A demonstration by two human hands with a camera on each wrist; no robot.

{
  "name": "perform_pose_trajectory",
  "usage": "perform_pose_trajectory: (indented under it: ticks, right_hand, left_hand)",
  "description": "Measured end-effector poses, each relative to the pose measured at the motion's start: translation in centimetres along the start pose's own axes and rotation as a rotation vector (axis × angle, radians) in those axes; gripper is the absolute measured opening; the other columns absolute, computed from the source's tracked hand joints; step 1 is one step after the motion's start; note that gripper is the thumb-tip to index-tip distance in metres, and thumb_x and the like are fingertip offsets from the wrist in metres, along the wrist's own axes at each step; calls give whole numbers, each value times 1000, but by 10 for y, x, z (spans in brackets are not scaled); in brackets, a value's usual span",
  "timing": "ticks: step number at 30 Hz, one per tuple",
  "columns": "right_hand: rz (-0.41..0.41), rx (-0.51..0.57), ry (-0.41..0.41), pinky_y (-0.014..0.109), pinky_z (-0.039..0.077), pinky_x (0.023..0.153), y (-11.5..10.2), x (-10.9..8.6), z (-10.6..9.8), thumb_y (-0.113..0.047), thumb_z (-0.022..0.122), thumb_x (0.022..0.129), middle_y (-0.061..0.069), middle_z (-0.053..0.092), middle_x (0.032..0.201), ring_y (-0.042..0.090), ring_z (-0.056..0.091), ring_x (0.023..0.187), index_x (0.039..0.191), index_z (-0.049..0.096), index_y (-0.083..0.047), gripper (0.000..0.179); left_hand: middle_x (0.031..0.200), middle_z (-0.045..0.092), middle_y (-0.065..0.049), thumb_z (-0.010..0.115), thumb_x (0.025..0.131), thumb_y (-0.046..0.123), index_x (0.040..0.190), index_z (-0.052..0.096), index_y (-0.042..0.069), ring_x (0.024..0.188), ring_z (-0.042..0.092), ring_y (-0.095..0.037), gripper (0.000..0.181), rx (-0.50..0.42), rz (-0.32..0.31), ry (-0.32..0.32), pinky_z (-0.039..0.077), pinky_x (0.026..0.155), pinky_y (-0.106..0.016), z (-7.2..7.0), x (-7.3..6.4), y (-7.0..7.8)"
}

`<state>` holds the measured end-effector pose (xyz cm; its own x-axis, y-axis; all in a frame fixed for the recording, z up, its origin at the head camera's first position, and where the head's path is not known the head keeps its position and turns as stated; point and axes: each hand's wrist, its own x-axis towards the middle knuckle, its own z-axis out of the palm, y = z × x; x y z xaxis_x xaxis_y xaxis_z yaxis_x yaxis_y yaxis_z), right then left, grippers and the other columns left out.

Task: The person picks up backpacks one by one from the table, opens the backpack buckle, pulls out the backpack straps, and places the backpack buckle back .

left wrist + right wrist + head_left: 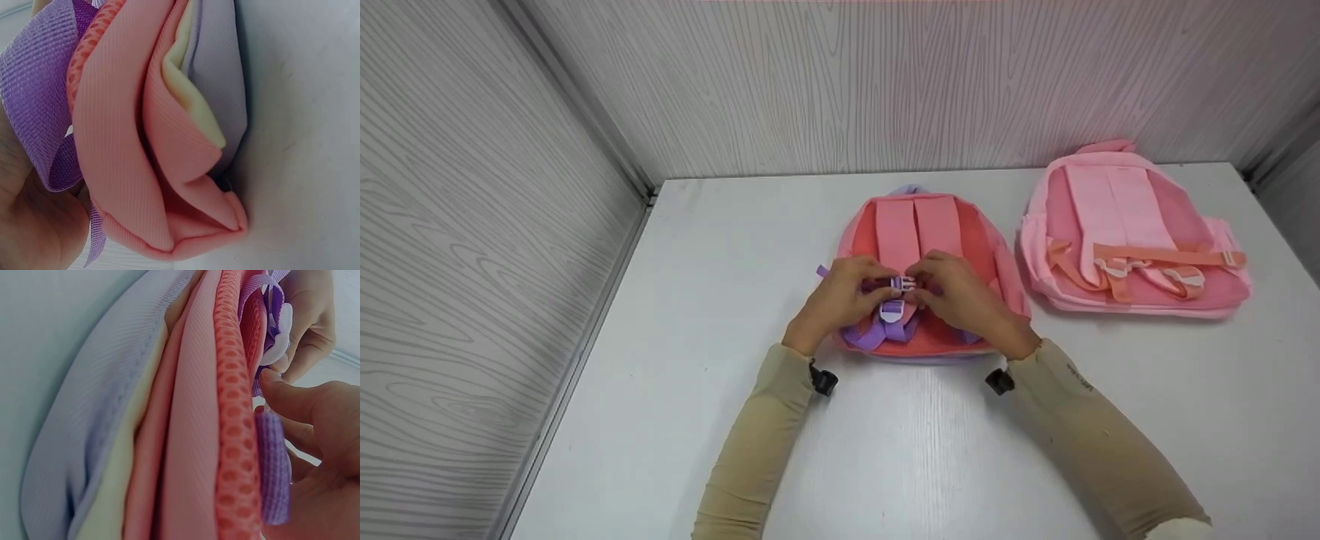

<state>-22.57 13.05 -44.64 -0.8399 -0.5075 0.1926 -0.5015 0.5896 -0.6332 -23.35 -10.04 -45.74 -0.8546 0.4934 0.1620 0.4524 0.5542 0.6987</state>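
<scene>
A small coral-pink backpack (897, 225) lies with its straps upward on the white table. Over its middle, my left hand (838, 297) pinches one side of a white side-release buckle (906, 283) on purple webbing. The other side is pinched by my right hand (964, 301), and the prongs show between the two hands. Just below hangs a white strap adjuster (892, 313) on a purple strap (872, 337). In the left wrist view a loop of purple strap (39, 95) covers part of my left hand (42, 228). The right wrist view shows both hands' fingers close together.
A second, lighter pink backpack (1117, 225) with orange straps (1159, 255) lies to the right, close beside the first. Behind the table (720, 300) rises a wood-grain panel (840, 82), and another panel (472, 225) stands along the left side.
</scene>
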Motion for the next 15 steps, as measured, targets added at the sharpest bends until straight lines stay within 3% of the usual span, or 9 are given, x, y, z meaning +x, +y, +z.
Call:
perform_pose_trajectory:
  ticks: [9,15]
  right_hand:
    - [10,-3,10,39,60,86,2,1,2,-8,80,96,11,69,100,24,67,89,116,79,-1,21]
    - [-14,14,37,40,61,85,3,0,1,-6,79,96,11,70,99,22,68,86,115,80,-2,19]
  left_hand:
    - [107,75,-4,77,100,20,123,81,11,94,64,-14,24,0,62,12,57,88,-31,0,0,-1]
    - [110,76,-3,77,100,19,123,81,11,99,67,-13,25,-36,52,23,59,92,-32,1,0,0]
